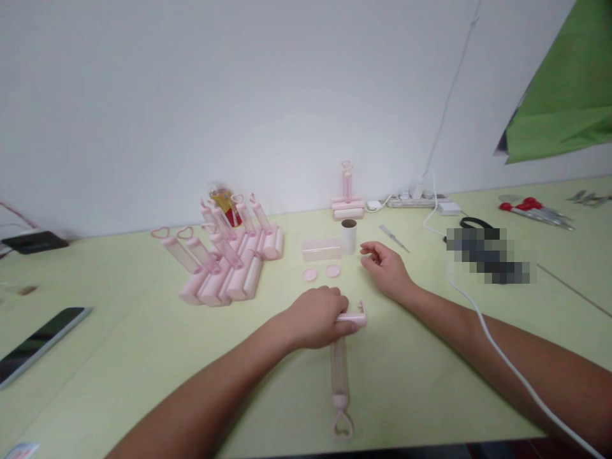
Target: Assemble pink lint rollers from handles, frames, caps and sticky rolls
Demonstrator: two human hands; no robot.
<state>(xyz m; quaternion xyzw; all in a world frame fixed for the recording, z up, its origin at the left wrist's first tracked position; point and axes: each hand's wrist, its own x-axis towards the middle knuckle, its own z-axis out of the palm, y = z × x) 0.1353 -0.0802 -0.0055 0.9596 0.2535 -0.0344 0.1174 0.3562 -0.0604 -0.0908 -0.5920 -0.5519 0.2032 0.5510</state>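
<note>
My left hand (320, 317) is closed around the pink frame (354, 319) of a lint roller, whose end arm sticks out past the fingers. The frame's clear handle (339, 370) points toward the table's front edge and ends in a heart-shaped ring (343, 425). My right hand (386, 271) rests over the table with loosely curled fingers apart, nothing visible in them. Just left of it stands a white roll (349, 237) with a brown core. Beside the roll lies a translucent pink cover (321, 250). Two round pink caps (310, 275) lie in front of the cover.
Several pink lint rollers (224, 268) stand grouped at left, with more at the back (348, 207). A screwdriver (394, 238), a power strip (421, 201) and red-handled scissors (535, 209) lie right. A white cable (492, 344) crosses above my right forearm. A phone (41, 341) lies left.
</note>
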